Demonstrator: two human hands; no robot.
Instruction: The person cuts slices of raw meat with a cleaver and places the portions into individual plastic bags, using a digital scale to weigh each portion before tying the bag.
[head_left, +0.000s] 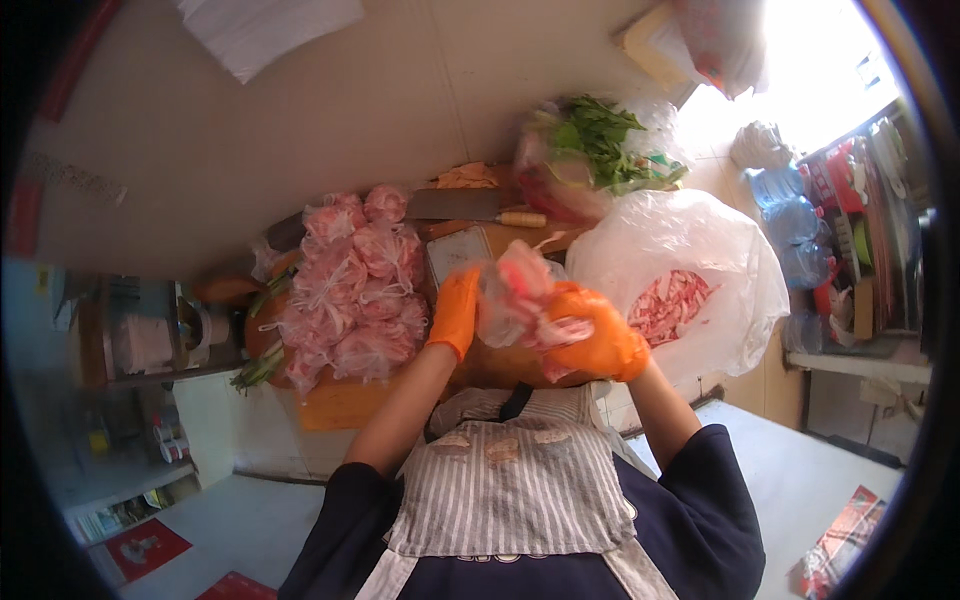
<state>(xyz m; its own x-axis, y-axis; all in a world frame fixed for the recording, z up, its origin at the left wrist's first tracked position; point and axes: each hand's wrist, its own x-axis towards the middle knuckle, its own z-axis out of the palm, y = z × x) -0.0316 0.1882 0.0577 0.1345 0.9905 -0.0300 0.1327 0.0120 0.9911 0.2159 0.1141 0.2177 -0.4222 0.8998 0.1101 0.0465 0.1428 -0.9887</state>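
Observation:
My left hand (455, 313), in an orange glove, is at the left side of a small clear plastic bag (496, 319) and appears to grip its edge; motion blurs the fingertips. My right hand (600, 337), gloved the same way, holds a bunch of sliced raw meat (527, 274) against the bag, with some strips hanging below the fingers. Right of that hand, a large translucent plastic bag (675, 225) lies open around more sliced meat (670, 307). A pile of tied clear bags of meat (356, 300) stands to the left.
Behind my hands are a cleaver (457, 204) with a wooden handle (523, 219) and a white-topped flat object (459, 253). Leafy greens (600, 139) in plastic stand at the back right. Green stalks (259, 367) stick out left of the pile. Large water bottles (795, 221) line the right.

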